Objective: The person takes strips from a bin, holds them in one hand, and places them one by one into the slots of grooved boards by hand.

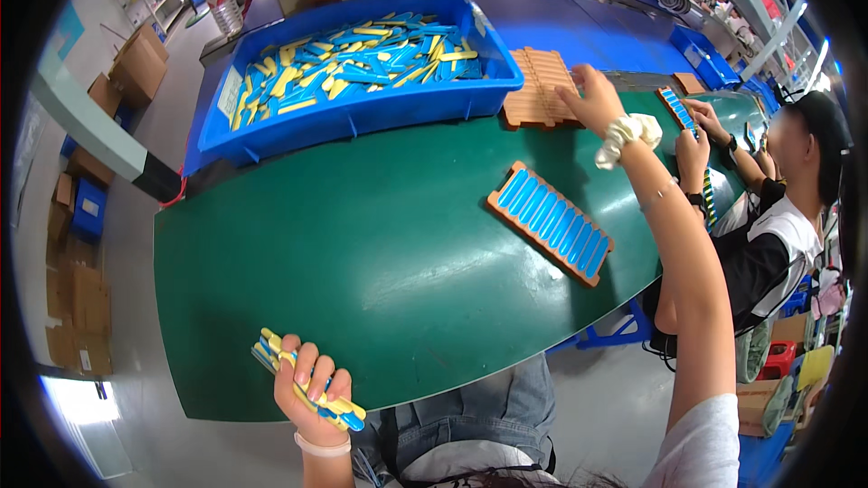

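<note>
A bunch of blue-and-yellow pieces [345,413] is in the left hand [312,387], fingers wrapped round it, by the near edge of the green tabletop [362,244]; the right hand [597,104] has its fingers loosely parted at a stack of brown trays [533,98], contact unclear; 1 filled tray [551,224] lies between the 2 hands; a blue bin [362,117] of similar pieces stands beyond; 1 co-worker [779,235] is at right.

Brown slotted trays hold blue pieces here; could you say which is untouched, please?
The nearest tray, lying free on the green tabletop; a co-worker's hands touch the farther tray.
</note>
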The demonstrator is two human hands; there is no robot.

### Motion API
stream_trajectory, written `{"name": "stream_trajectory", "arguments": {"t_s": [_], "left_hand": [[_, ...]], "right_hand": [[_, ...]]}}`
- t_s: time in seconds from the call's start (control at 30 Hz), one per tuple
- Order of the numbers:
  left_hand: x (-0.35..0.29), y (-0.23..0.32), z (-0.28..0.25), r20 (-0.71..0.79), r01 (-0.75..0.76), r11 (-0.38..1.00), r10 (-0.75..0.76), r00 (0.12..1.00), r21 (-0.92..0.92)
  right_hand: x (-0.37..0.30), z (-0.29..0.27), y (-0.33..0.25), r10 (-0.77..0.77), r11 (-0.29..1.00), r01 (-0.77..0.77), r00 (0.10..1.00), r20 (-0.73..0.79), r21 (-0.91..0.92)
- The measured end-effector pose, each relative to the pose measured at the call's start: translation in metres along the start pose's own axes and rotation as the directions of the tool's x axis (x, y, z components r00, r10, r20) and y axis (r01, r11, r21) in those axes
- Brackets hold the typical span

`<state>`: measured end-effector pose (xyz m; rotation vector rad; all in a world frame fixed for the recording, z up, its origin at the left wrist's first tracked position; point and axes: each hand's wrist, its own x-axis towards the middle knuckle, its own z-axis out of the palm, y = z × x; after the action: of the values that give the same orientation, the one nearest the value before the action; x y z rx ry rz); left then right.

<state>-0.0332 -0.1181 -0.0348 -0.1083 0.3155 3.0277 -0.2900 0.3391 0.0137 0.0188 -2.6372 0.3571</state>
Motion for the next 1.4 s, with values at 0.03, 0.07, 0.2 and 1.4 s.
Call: {"name": "stream_trajectory", "arguments": {"t_s": [0.03, 0.07, 0.2, 1.4], "left_hand": [[0.000, 0.001, 0.000, 0.003, -0.001, 1.000, 0.000, 1.000, 0.004], [-0.002, 0.002, 0.000, -0.028, -0.012, 1.000, 0.012, 1.000, 0.013], [-0.003, 0.003, 0.002, -0.094, -0.028, 0.999, 0.032, 0.995, 0.044], [-0.002, 0.008, -0.003, -0.031, 0.049, 0.997, -0.047, 0.998, 0.063]], "right_hand": [[0.008, 0.013, 0.009, 0.236, 0.972, -0.233, 0.964, 0.122, -0.042], [0.014, 0.020, 0.002, 0.360, 0.925, -0.377, 0.908, 0.215, 0.040], [0.041, 0.046, -0.023, 0.559, 0.825, -0.557, 0.780, 0.281, -0.094], [0.050, 0.062, -0.065, 0.470, 0.882, -0.448, 0.849, 0.242, -0.145]]}}
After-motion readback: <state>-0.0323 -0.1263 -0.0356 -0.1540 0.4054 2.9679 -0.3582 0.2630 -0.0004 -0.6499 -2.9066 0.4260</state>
